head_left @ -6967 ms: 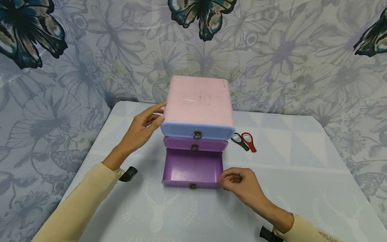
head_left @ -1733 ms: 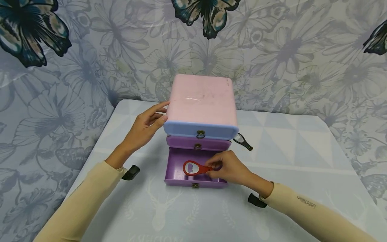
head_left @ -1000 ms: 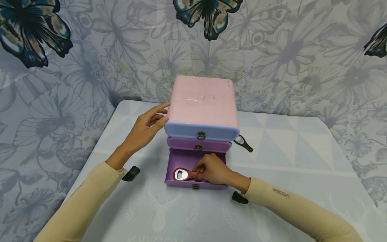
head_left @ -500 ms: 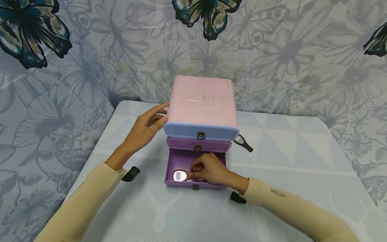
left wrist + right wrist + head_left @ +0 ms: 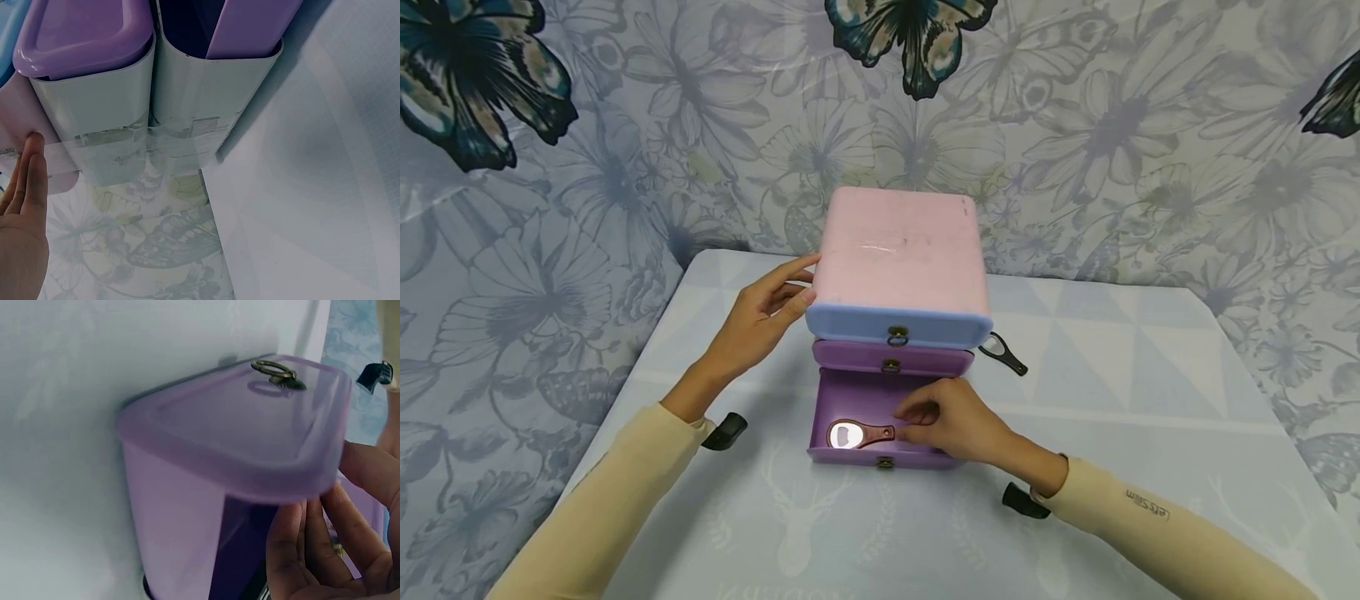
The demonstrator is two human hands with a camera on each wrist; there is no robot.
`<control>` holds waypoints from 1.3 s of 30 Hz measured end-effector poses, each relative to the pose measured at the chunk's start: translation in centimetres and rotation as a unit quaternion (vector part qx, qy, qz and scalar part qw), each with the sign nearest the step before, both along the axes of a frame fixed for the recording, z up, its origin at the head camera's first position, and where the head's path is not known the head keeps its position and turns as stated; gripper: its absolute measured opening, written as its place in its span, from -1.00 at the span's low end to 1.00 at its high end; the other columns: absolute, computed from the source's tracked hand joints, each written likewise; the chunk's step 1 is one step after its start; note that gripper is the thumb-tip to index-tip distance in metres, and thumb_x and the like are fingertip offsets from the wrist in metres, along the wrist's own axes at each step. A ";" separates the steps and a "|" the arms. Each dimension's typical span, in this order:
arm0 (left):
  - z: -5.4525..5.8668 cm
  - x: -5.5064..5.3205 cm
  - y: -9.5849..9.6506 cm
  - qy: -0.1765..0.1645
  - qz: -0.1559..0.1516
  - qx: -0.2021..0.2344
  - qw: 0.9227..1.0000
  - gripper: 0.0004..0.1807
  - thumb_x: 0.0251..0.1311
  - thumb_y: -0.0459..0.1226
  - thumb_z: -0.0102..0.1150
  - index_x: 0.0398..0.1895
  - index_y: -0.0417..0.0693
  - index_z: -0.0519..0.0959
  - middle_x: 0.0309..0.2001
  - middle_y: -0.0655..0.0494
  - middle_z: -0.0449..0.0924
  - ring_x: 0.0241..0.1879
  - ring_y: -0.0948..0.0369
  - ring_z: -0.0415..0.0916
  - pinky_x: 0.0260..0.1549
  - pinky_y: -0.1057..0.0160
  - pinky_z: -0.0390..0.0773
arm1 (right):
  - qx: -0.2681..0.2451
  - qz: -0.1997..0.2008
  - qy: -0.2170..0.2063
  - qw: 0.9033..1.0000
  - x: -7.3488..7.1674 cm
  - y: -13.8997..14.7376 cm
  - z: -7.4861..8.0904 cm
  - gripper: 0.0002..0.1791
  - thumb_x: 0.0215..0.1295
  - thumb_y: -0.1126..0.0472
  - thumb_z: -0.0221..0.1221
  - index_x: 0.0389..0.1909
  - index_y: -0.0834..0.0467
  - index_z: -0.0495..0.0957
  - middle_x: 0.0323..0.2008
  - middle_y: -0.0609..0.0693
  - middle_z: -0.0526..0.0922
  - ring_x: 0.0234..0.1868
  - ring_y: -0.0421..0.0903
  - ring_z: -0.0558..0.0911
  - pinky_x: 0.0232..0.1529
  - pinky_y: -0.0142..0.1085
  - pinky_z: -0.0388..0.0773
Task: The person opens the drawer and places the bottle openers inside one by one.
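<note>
A red bottle opener (image 5: 856, 434) with a bright metal head lies in the pulled-out bottom drawer (image 5: 886, 457) of a small drawer unit (image 5: 901, 250). My right hand (image 5: 955, 421) hovers over the drawer's right side, its bent fingers just off the opener's handle end. In the right wrist view those fingers (image 5: 340, 525) reach past the rim of the purple drawer (image 5: 231, 431) and hold nothing. My left hand (image 5: 760, 317) rests against the unit's left side with fingers extended; its fingertips touch the pink casing (image 5: 25, 115) in the left wrist view.
To the right of the unit lies a black-handled bottle opener (image 5: 1007, 358), its head partly hidden behind the unit. The purple middle drawer (image 5: 925, 360) and the blue top drawer (image 5: 850, 323) are closed. Behind the table (image 5: 1112, 467) rises a patterned wall covering (image 5: 1075, 167).
The bottom drawer held nothing at first. My right hand brought the red bottle opener from the table, laid it inside, let go and drew back right. My left hand kept its place.
</note>
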State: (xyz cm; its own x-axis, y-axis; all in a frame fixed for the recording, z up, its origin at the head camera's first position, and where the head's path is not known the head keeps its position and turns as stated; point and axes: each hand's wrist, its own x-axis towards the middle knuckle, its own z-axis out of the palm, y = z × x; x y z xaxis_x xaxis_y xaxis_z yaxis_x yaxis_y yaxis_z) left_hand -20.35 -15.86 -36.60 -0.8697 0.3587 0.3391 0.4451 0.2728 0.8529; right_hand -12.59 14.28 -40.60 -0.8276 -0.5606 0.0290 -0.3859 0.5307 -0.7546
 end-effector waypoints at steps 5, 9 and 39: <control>0.0 0.0 0.0 0.000 0.001 0.000 1.000 -0.46 0.50 -0.16 0.05 0.48 0.42 0.30 0.28 0.04 0.46 0.21 0.14 0.50 0.21 0.00 0.47 | 0.002 -0.023 -0.009 1.000 0.4 1.2 0.7 -0.81 0.12 0.22 0.45 -0.23 0.17 0.77 -0.38 -0.14 0.74 -0.37 -0.31 0.66 -0.28 -0.39 0.62; 0.0 0.0 0.0 -0.002 0.003 -0.002 1.000 -0.46 0.50 -0.16 0.05 0.48 0.42 0.30 0.28 0.05 0.46 0.20 0.14 0.51 0.20 0.00 0.49 | -0.003 -0.034 -0.009 0.999 0.6 2.3 1.2 -0.79 0.11 0.23 0.46 -0.22 0.16 0.77 -0.34 -0.06 0.75 -0.34 -0.28 0.66 -0.25 -0.34 0.64; -0.1 0.0 0.0 -0.002 0.002 0.000 1.000 -0.46 0.50 -0.16 0.05 0.48 0.45 0.30 0.28 0.07 0.46 0.21 0.16 0.51 0.19 0.02 0.49 | 0.085 -0.188 -0.017 0.978 -4.2 13.5 0.7 -0.71 0.15 0.13 0.45 -0.13 0.17 0.76 -0.24 0.07 0.77 -0.18 -0.03 0.71 -0.35 -0.29 0.53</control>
